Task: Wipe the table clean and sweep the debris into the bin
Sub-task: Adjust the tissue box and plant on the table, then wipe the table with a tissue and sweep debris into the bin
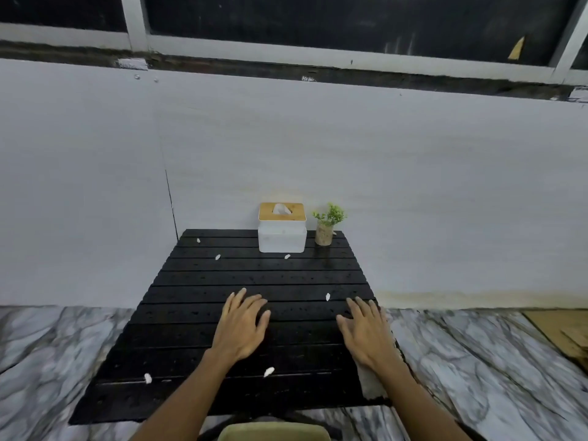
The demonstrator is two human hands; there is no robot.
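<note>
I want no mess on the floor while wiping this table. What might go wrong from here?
1. The black slatted table has seams between its slats; the small white scraps may lodge or drop there when swept.
2. The small potted plant beside the white tissue box with wooden lid looks light; a wide wipe may tip it.
3. No bin is in view, so scraps may go off an edge.

Pale grey piece [370, 381] at table [254, 275] right edge: half under my right forearm [413, 389], cloth or not undetermined. White scraps [269, 372] on slats: too small to identify. Beige object [273, 431] cut by bottom edge, likewise both my forearms. Floor [47, 345] blurred either side. Brown boards [569, 335] cut by right edge.
</note>
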